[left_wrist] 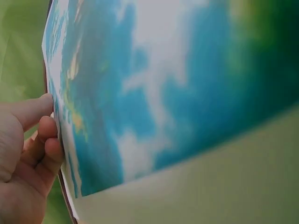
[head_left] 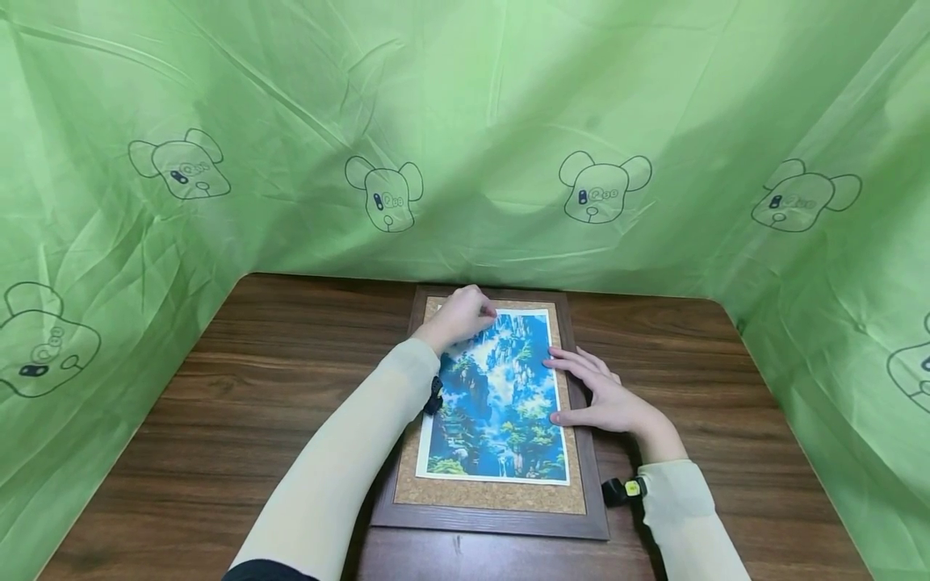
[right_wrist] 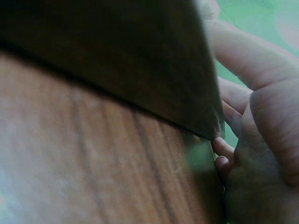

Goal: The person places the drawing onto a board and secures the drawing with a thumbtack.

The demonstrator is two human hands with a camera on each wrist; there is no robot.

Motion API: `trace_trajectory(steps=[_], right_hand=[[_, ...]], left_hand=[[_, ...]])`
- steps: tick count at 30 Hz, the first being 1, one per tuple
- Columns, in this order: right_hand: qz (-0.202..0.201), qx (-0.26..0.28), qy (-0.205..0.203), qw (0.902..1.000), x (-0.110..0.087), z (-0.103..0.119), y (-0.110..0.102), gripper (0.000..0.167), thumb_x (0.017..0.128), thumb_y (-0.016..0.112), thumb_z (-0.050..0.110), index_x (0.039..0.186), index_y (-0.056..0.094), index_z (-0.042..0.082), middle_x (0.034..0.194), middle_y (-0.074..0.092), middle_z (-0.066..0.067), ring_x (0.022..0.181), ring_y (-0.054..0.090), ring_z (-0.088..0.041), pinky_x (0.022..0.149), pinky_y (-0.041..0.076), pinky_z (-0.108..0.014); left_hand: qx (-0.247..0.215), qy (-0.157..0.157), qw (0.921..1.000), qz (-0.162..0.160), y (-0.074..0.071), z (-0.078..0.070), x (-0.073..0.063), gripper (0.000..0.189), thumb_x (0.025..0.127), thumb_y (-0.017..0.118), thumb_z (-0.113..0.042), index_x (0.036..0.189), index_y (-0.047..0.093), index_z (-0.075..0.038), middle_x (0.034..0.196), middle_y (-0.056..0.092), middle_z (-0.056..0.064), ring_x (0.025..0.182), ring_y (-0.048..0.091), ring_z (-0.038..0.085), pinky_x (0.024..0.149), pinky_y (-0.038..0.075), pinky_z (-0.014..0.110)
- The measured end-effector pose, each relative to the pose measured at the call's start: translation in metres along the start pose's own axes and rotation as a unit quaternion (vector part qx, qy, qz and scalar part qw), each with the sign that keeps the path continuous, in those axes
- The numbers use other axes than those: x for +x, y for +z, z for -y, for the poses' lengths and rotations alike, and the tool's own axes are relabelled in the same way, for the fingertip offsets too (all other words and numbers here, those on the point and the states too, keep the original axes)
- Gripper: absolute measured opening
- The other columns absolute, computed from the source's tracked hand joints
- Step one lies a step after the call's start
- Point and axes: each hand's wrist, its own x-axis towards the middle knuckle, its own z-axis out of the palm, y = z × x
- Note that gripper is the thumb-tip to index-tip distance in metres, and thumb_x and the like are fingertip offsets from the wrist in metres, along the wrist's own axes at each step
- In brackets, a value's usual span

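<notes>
A printed landscape picture (head_left: pixel 501 395) of blue mountains, trees and waterfalls lies upright on a cork board (head_left: pixel 472 495) with a dark brown frame (head_left: pixel 490 520). My left hand (head_left: pixel 463 315) is at the picture's top edge, fingers curled and thumb tip close to the fingertips. In the left wrist view, those fingertips (left_wrist: pixel 53 147) meet the picture's surface; I cannot tell whether something small sits between them. On the right side, my right hand (head_left: pixel 606 399) rests spread across the frame, with its fingertips on the picture's right edge.
The framed board lies on a brown wood-grain table (head_left: pixel 291 363), near its back edge. Green cloth (head_left: pixel 479 97) printed with bear-head outlines hangs behind and on both sides. The left forearm, in a cream sleeve (head_left: pixel 363 452), crosses beside the board's left edge.
</notes>
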Motion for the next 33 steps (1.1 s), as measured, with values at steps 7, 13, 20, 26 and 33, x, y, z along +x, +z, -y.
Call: trace_trajectory(steps=[7,13,20,26,33], right_hand=[[-0.003,-0.004,-0.002,1.0000,-0.001,-0.002,0.001,0.086,0.092,0.088,0.048,0.165,0.050,0.026,0.180,0.026,0.002,0.165,0.004,-0.047,0.113,0.006,-0.089],[0.001,-0.009,0.005,0.9999,-0.002,-0.002,-0.001,0.086,0.092,0.087,0.050,0.166,0.049,0.026,0.180,0.026,0.002,0.166,0.005,-0.047,0.112,0.006,-0.092],[-0.006,-0.009,-0.006,0.9999,-0.005,0.006,-0.009,0.080,0.097,0.085,0.042,0.165,0.049,0.019,0.181,0.022,-0.009,0.164,0.013,-0.050,0.114,0.014,-0.090],[-0.035,-0.026,-0.033,0.9985,-0.010,0.020,-0.033,0.076,0.099,0.084,0.031,0.164,0.049,0.010,0.180,0.022,-0.018,0.161,0.025,-0.050,0.119,0.027,-0.078],[-0.046,-0.136,-0.011,0.9897,-0.027,0.017,-0.087,0.077,0.100,0.081,0.042,0.164,0.048,0.017,0.180,0.022,-0.017,0.160,0.023,-0.055,0.114,0.020,-0.088]], left_hand=[[-0.004,0.019,0.9996,0.021,-0.003,-0.001,-0.003,0.023,0.111,0.069,-0.020,0.125,0.081,-0.007,0.121,0.068,0.008,0.114,0.062,0.022,0.101,0.055,0.040],[0.005,0.036,0.9985,0.041,-0.005,-0.003,-0.006,0.031,0.111,0.068,-0.022,0.137,0.075,-0.007,0.126,0.068,0.011,0.117,0.061,0.026,0.104,0.053,0.043],[-0.038,0.062,0.9963,0.047,-0.012,0.000,-0.012,0.044,0.111,0.066,-0.026,0.152,0.064,-0.012,0.137,0.063,0.014,0.119,0.064,0.025,0.103,0.054,0.045],[-0.027,0.118,0.9926,0.000,-0.037,0.010,-0.034,0.043,0.111,0.067,-0.024,0.150,0.064,-0.006,0.140,0.066,0.015,0.117,0.068,0.026,0.102,0.056,0.044],[0.061,0.157,0.9842,-0.054,-0.084,0.041,-0.087,0.059,0.110,0.066,-0.036,0.159,0.055,-0.005,0.160,0.055,0.018,0.143,0.057,0.035,0.124,0.039,0.052]])
